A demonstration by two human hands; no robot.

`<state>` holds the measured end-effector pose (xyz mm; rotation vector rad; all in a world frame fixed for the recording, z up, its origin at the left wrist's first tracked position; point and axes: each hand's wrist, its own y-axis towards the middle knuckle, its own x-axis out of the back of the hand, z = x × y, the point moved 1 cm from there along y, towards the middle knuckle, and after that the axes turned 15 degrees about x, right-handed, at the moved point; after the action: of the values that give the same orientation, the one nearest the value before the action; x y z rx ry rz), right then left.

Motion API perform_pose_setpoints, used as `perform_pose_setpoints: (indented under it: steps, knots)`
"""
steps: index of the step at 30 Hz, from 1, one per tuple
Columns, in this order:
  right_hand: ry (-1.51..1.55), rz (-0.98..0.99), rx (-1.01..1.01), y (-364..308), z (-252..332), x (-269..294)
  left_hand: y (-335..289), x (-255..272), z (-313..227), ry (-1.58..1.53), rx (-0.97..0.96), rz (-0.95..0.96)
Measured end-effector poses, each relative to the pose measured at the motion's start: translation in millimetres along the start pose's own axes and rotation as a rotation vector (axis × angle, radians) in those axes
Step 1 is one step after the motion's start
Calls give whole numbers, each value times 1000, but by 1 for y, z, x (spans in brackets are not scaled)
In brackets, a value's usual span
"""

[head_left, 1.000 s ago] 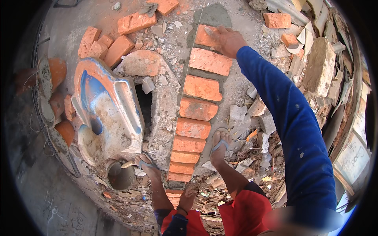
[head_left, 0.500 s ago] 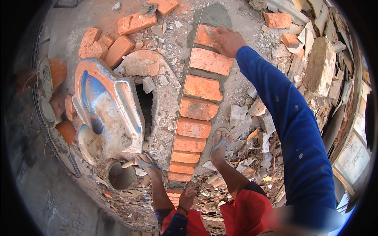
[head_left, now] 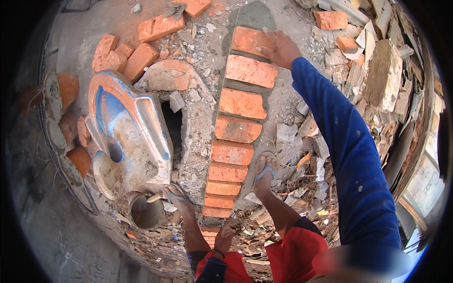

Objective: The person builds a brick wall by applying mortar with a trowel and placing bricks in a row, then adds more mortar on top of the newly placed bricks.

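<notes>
My right hand [head_left: 283,49] is at the right end of the farthest orange brick [head_left: 248,39], thumb and fingers gripping it. That brick lies in wet grey mortar [head_left: 255,15], which spreads beyond it. A row of several bricks [head_left: 243,103] runs from there toward me, with mortar in the gaps. Along the row's left side stretches a thin string line [head_left: 221,96]. Low in front of my body, my left hand [head_left: 224,239] is closed with its fingers curled; what it holds, if anything, is hidden.
A dirty squat toilet pan [head_left: 134,127] lies left of the row, beside a dark hole [head_left: 172,129]. A mortar bucket [head_left: 145,211] stands nearer. Loose bricks [head_left: 141,61] lie at the far left; rubble and wood [head_left: 383,78] cover the right. My sandalled feet straddle the row.
My right hand has slid a little to the right, from over the top of the farthest brick to its right end. My left hand stays low and closed.
</notes>
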<state>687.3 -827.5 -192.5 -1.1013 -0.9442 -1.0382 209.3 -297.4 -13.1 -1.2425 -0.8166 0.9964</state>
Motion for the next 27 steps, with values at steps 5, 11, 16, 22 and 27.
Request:
perform_pose_setpoints:
  steps: [5, 11, 16, 22, 27]
  knots:
    - [52, 57, -15, 0, 5, -9, -19, -3, -28, 21, -26, -24]
    - [-127, 93, 252, -2, -14, 4, 5, 2, 1, -8, 21, 40]
    - [-67, -26, 192, -42, -9, 51, -6, 1, 1, 2, 0, 36]
    - [201, -90, -349, -138, -40, 31, -25, -1, -13, 104, -11, 7]
    - [42, 35, -562, -180, -58, -20, -44, 18, -33, 5, -14, 0]
